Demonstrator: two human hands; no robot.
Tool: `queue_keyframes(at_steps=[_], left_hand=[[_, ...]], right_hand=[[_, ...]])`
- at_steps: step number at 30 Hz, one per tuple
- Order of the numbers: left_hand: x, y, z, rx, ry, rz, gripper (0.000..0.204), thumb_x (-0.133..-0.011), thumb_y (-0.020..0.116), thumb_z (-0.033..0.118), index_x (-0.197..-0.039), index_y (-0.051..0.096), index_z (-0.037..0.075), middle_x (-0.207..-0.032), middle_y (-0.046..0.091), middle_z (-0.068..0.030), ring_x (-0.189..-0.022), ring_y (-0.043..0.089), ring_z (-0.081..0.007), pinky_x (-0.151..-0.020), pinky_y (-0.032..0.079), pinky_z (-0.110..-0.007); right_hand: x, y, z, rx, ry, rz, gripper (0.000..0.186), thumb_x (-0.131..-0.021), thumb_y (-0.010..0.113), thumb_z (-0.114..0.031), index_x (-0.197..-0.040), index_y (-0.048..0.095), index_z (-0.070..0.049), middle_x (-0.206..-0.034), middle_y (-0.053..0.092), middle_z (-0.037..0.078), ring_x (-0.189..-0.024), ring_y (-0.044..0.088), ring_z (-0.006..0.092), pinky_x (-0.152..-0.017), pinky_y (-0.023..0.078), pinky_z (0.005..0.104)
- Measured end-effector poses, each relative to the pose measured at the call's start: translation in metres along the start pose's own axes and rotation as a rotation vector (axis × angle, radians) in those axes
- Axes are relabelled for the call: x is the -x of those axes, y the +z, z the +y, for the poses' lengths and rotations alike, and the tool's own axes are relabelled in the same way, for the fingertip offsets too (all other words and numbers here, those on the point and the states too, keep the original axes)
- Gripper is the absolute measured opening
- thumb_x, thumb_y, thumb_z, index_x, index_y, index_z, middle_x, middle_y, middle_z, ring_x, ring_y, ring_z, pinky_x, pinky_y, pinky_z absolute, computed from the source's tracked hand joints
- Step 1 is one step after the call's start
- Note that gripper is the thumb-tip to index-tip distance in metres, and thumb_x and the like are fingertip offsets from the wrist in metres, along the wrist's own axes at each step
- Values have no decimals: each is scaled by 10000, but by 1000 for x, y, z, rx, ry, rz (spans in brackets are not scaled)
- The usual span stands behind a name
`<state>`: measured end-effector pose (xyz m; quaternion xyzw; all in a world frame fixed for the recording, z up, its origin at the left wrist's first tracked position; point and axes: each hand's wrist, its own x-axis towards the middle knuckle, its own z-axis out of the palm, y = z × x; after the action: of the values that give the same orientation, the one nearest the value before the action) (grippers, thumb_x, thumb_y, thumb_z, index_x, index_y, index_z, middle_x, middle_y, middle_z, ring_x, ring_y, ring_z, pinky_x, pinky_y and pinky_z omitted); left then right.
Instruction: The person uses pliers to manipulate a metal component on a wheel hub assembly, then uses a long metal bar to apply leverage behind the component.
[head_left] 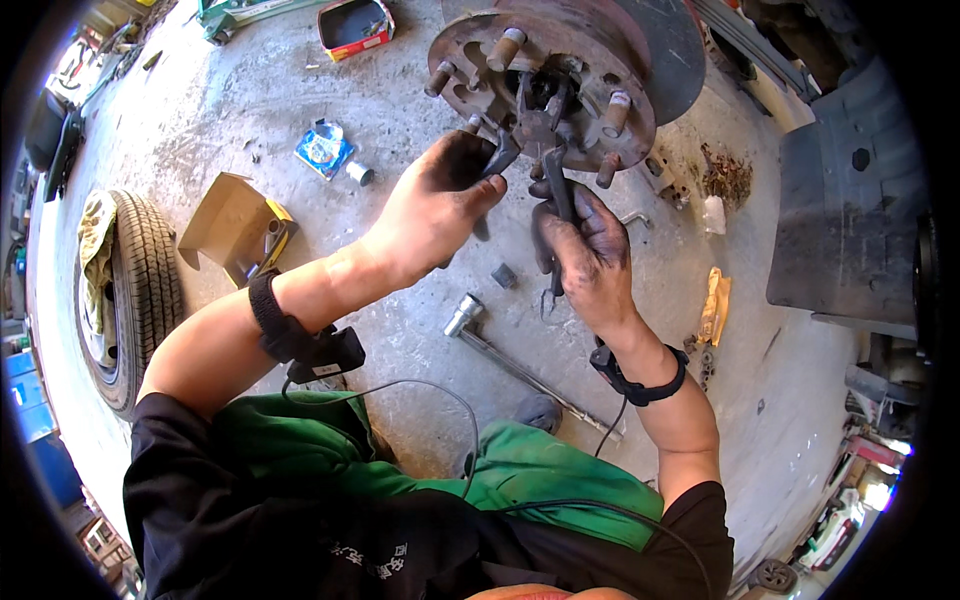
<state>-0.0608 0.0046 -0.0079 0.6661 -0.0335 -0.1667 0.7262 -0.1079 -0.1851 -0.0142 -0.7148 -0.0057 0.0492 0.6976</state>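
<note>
My left hand (pixel 425 210) is wrapped around one handle of a dark pair of pliers (pixel 536 128). The other handle is in my right hand (pixel 590 250), and the two handles are spread apart. The jaws reach into the dark centre bore of a rusty wheel hub (pixel 637 95) at the top of the view; their tips are hard to make out there. Several wheel studs stick out of the hub's flange, one of them a thick rusty stud (pixel 506 48). Grease blackens the fingers of both hands.
Below my hands a long-handled socket wrench (pixel 520 370) lies on the concrete, with a small dark socket (pixel 504 275) near it. To the left are an open cardboard box (pixel 222 215), a blue packet (pixel 323 150) and a tyre (pixel 148 275). A dark panel (pixel 850 220) hangs at right.
</note>
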Motion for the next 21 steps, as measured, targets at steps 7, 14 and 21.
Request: queue_keyframes(at_steps=[7,14,21], left_hand=[[-7,6,-6,119,-48,-125,254,-941,660,70,-1135,541,-44,-993,629,-90,-896,662,-187,-804,553,-336],[0,18,-1,150,-54,-78,209,-940,658,76,-1085,562,-40,-987,648,-85,-923,635,-171,-875,519,-337],[4,18,7,220,-188,-133,184,-958,641,109,-1072,576,-20,-1058,676,-94,-990,653,-179,-884,503,-332]], right_hand=[[-2,-13,9,30,-5,33,170,-962,581,-165,-1034,612,-14,-751,546,-27,-662,469,66,-595,404,234],[7,-28,8,-682,366,-265,426,-933,605,-194,-1321,529,-36,-1247,602,109,-1167,575,231,-931,543,465],[9,-24,13,-824,489,-576,564,-909,605,-244,-1407,463,-21,-1293,603,202,-1174,605,355,-1015,462,560]])
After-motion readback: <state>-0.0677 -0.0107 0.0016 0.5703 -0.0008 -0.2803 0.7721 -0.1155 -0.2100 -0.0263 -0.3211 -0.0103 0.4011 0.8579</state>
